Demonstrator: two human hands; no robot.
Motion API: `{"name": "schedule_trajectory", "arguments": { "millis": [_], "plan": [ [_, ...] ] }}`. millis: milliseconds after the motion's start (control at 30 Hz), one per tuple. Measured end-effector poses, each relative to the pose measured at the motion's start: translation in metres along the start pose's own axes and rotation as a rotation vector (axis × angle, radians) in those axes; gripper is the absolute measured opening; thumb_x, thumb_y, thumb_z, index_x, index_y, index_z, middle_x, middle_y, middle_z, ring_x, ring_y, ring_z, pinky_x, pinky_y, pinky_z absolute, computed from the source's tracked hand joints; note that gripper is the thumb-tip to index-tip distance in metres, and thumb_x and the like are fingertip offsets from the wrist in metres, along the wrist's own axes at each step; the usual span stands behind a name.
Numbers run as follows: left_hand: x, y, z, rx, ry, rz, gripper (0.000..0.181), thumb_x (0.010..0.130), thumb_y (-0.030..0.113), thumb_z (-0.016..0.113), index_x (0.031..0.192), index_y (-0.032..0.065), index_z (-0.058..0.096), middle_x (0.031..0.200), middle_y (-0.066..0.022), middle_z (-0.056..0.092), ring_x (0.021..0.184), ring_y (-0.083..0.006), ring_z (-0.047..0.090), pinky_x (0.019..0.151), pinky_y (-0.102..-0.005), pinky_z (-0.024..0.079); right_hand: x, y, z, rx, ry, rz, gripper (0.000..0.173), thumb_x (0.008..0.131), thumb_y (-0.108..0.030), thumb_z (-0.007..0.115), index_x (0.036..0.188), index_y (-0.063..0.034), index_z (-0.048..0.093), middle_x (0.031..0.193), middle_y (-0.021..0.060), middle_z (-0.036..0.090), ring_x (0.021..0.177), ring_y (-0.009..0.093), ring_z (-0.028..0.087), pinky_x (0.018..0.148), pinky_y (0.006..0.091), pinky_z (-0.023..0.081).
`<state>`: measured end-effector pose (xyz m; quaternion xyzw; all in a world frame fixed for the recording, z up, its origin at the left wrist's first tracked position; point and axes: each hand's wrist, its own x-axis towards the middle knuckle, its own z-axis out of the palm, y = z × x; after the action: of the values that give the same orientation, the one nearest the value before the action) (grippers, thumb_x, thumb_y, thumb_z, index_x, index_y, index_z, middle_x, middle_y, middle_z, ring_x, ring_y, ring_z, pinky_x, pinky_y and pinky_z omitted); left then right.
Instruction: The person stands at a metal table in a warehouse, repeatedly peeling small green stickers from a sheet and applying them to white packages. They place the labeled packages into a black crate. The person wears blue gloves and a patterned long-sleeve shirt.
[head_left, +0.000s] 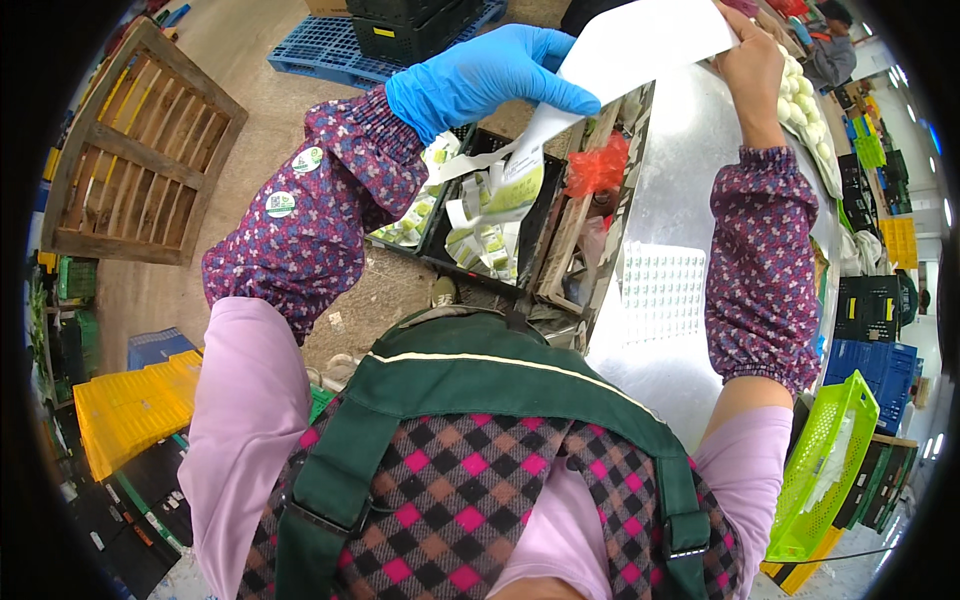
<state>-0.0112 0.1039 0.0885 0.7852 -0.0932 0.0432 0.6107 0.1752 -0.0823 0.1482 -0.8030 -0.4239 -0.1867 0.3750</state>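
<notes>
My left hand, in a blue glove, grips the left part of a white paper sheet, its thumb lying over the edge. The bare right hand pinches the sheet's right end. From the sheet's lower left a paper strip hangs down. Below it, a black plastic crate holds a printed green-and-white label and a heap of small green-and-white packets or labels. On the metal table at the right lies a sheet of small stickers.
Pale round vegetables line the table's far right edge. Red plastic lies between crate and table. A wooden pallet leans at the left; a blue pallet bears black crates. A co-worker is at the upper right.
</notes>
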Motion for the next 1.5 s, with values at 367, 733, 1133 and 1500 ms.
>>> {"name": "schedule_trajectory", "arguments": {
  "millis": [367, 733, 1133, 1500],
  "plan": [
    [0.004, -0.016, -0.016, 0.537, 0.246, -0.127, 0.026, 0.071, 0.017, 0.071, 0.091, 0.0023, 0.064, 0.081, -0.0089, 0.064, 0.073, -0.0135, 0.060, 0.068, -0.0279, 0.049, 0.033, 0.031, -0.012, -0.480, 0.282, -0.466, 0.022, 0.070, -0.016, 0.069, 0.091, -0.0161, 0.067, 0.074, 0.0040, 0.064, 0.059, 0.015, 0.060, 0.056, 0.0255, 0.046],
    [0.002, -0.016, -0.044, 0.694, 0.504, -0.073, 0.009, 0.075, 0.008, 0.059, 0.081, 0.0025, 0.063, 0.067, -0.0046, 0.059, 0.062, -0.0090, 0.052, 0.060, -0.0259, 0.045, 0.006, 0.030, 0.009, -0.044, 0.091, -0.621, 0.023, 0.061, 0.009, 0.057, 0.063, -0.0042, 0.038, 0.097, 0.0085, 0.066, 0.085, 0.023, 0.059, 0.071, 0.0290, 0.045],
    [0.009, 0.045, -0.084, 1.017, 0.744, -0.082, 0.017, 0.071, 0.013, 0.063, 0.063, -0.0001, 0.057, 0.054, -0.0109, 0.051, 0.050, -0.0152, 0.049, 0.051, -0.0305, 0.040, -0.054, 0.025, 0.037, 0.353, -0.518, -0.203, 0.043, 0.067, -0.011, 0.074, 0.101, -0.0057, 0.049, 0.088, 0.0084, 0.055, 0.076, 0.018, 0.054, 0.070, 0.0265, 0.044],
    [-0.015, 0.099, -0.017, 0.852, 0.709, 0.112, 0.042, 0.065, 0.000, 0.059, 0.106, 0.0020, 0.050, 0.077, -0.0066, 0.056, 0.070, -0.0141, 0.057, 0.065, -0.0246, 0.046, -0.003, 0.035, 0.034, -0.257, 0.241, -0.205, 0.029, 0.077, -0.004, 0.055, 0.106, -0.0103, 0.058, 0.074, 0.0163, 0.063, 0.063, 0.025, 0.064, 0.055, 0.0338, 0.051]
  ]
}}
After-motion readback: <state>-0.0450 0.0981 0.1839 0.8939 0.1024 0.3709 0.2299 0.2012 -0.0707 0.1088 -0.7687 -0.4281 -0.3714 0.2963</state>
